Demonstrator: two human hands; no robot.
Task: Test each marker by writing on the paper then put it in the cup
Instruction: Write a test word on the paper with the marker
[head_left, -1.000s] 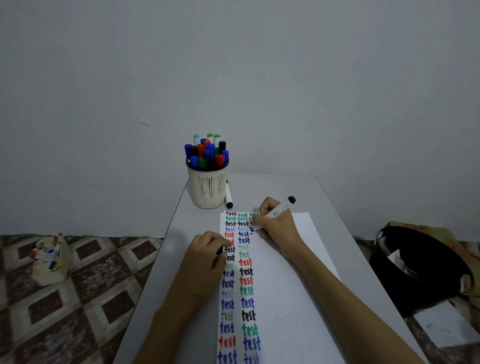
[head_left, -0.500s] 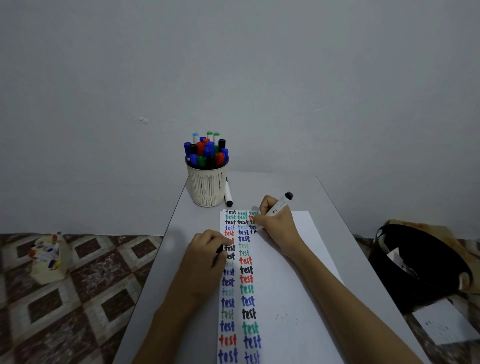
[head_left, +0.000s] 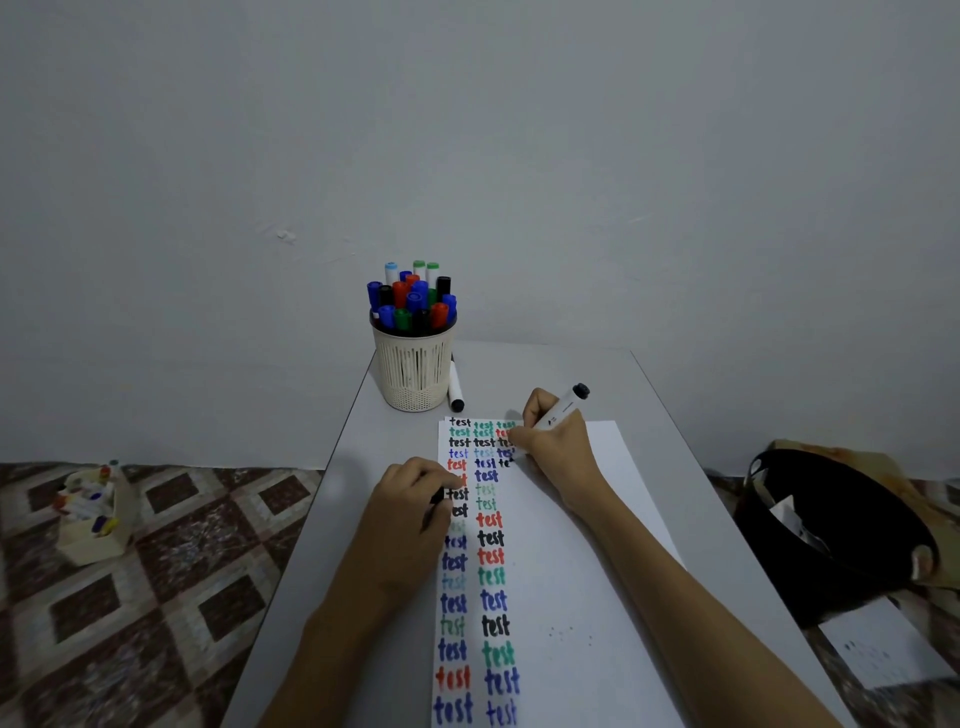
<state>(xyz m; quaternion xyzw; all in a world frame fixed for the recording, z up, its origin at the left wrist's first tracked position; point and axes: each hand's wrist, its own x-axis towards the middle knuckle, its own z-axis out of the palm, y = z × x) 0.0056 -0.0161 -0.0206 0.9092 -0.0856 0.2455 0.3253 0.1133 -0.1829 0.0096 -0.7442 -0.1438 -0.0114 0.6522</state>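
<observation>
1. Left hand (head_left: 410, 512), nearest the person: fingers curled, resting on the left edge of the paper (head_left: 571, 571). It pinches a small black piece (head_left: 438, 496), which I take to be a marker cap, though it is too small to be sure.
2. Right hand (head_left: 553, 449), further up the sheet: closed round a white marker (head_left: 563, 410) in a writing grip. The tip is down on the paper and the black rear end tilts up and away to the right.
3. Paper record: two long columns of "test" in black, blue, red and green run the length of the sheet. A third column is started at the top, and its lowest entry, in black, reads only "te" at the marker tip.
4. Judgement on progress: well advanced. The cup (head_left: 413, 374) at the far left of the bench (head_left: 597, 374) is packed with capped markers (head_left: 413, 299). Left for this marker: finish the word, cap it, drop it in the cup.
5. One loose marker (head_left: 455, 389) lies on the bench just beside the cup, on its right. I cannot tell whether it has been tested.
6. Surface: pale grey bench, set against a plain grey wall (head_left: 467, 130).
7. Room: patterned tile floor (head_left: 156, 571). A small box (head_left: 93, 514) of coloured items stands on the floor to the left. To the right are a black bag (head_left: 831, 535) and a spare sheet (head_left: 883, 654).
</observation>
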